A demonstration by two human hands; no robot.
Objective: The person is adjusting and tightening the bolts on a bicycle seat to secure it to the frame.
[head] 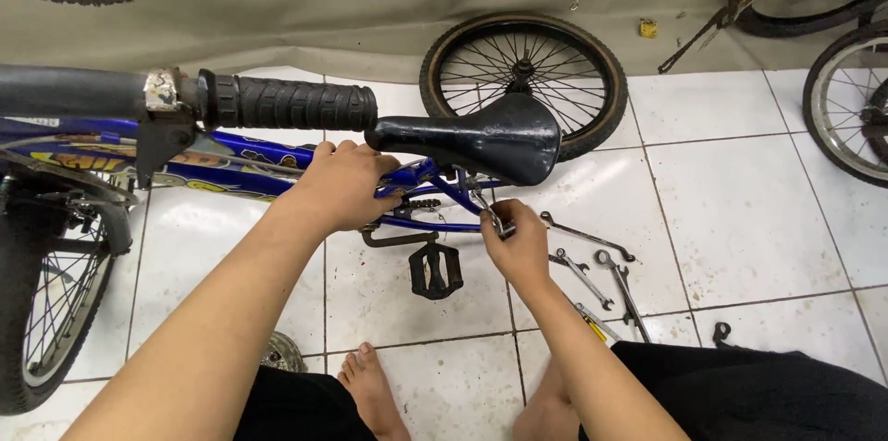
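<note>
A small blue bicycle [277, 163] stands across the view, its black saddle [490, 137] and rubber handlebar grip [296, 103] near me. My left hand [344, 184] grips the blue frame tube just ahead of the saddle. Lower right of it, my right hand [518, 242] is closed on a metal wrench [490, 211] set against the frame under the saddle. A black pedal [436, 270] hangs below the crank.
Several spanners [587, 260] lie on the white tiled floor to the right. The rear wheel [524, 71] is by a grey tarp. Other bicycles' wheels [846, 112] stand at the right and top edges. My bare foot [370, 390] rests on the floor.
</note>
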